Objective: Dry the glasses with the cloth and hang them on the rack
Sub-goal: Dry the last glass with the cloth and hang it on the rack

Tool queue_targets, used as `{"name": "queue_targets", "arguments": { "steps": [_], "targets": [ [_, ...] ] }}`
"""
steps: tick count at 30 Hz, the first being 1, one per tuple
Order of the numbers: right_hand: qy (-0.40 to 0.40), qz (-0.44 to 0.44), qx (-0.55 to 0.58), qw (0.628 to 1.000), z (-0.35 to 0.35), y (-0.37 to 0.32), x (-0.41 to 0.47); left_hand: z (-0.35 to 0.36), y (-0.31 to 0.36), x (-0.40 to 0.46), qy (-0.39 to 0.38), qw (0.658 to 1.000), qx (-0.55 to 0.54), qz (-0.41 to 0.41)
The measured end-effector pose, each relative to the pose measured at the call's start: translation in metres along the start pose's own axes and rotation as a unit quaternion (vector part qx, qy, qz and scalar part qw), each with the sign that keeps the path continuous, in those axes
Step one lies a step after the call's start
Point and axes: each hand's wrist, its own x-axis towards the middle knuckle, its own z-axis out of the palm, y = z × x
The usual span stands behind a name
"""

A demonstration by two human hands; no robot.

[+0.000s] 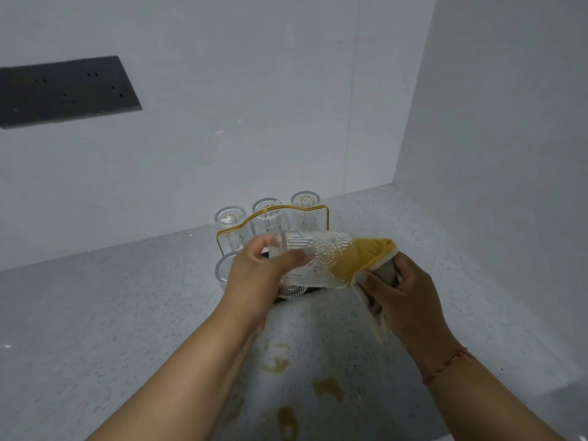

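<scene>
The left hand (254, 275) grips a clear patterned glass (318, 259) sideways above the speckled grey counter (127, 313); the right hand (404, 294) pinches a yellow cloth (366, 256), apparently stuffed into its mouth, before the gold wire rack (273, 214).

At frame centre, the left hand (254, 275) holds a glass (315, 259) lying sideways in front of the rack (273, 214). The cloth (366, 259) enters the glass from the right, held by the right hand (404, 291). Three glasses hang on the rack behind. A socket panel (63, 90) sits on the wall at upper left.
</scene>
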Motion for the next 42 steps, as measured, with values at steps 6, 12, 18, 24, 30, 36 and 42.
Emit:
{"name": "queue_targets", "arguments": {
  "steps": [6, 12, 18, 24, 30, 36, 42],
  "targets": [
    [0.089, 0.054, 0.023, 0.994, -0.014, 0.021, 0.015, 0.025, 0.019, 0.027, 0.077, 0.913, 0.355, 0.186],
    [0.09, 0.074, 0.026, 0.993, -0.023, 0.029, 0.02, 0.052, 0.011, 0.069, 0.068, 0.785, 0.554, 0.271],
    [0.074, 0.085, 0.041, 0.993, -0.028, 0.034, 0.026, 0.065, -0.01, 0.094, 0.046, 0.72, 0.634, 0.279],
    [0.046, 0.11, 0.047, 0.992, -0.029, 0.036, 0.032, 0.066, -0.027, 0.105, 0.02, 0.713, 0.653, 0.256],
    [0.006, 0.152, 0.089, 0.984, -0.03, 0.037, 0.032, 0.065, -0.037, 0.111, -0.006, 0.714, 0.666, 0.216],
    [-0.035, 0.24, 0.215, 0.946, -0.035, 0.042, 0.036, 0.066, -0.034, 0.11, -0.023, 0.69, 0.701, 0.18],
    [-0.079, 0.282, 0.473, 0.831, -0.047, 0.043, 0.041, 0.065, -0.02, 0.061, 0.015, 0.897, 0.376, 0.231]
  ]
}}
